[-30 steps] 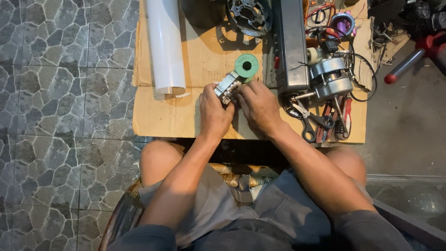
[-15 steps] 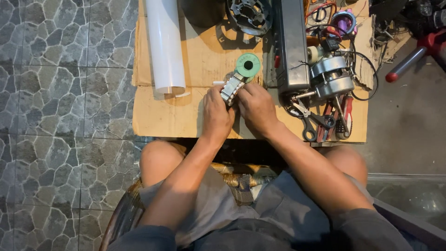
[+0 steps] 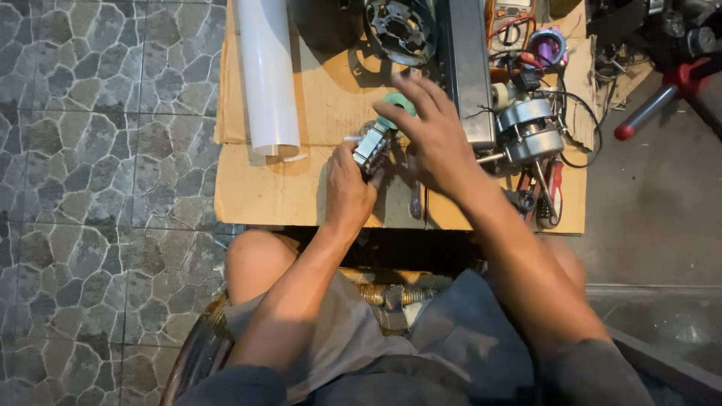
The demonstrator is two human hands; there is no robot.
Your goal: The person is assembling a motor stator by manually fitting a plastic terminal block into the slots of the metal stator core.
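My left hand (image 3: 347, 188) grips a small grey metal block with laminated plates (image 3: 371, 146), held just above the cardboard sheet (image 3: 263, 192). My right hand (image 3: 432, 135) hovers over it with fingers spread apart, holding nothing. Its fingertips reach above a green tape roll (image 3: 397, 102), which is partly hidden by the fingers. Both forearms stretch forward from my lap.
A white plastic roll (image 3: 267, 71) lies at the left of the cardboard. A long grey metal box (image 3: 466, 68), a small electric motor (image 3: 530, 128), a round metal housing (image 3: 401, 28), tangled wires and red-handled pliers (image 3: 553, 188) crowd the right. A stone-patterned floor (image 3: 98, 188) lies left.
My right hand has let go of the metal block and lifted forward with fingers spread over the green tape roll. My left hand still holds the block in place.
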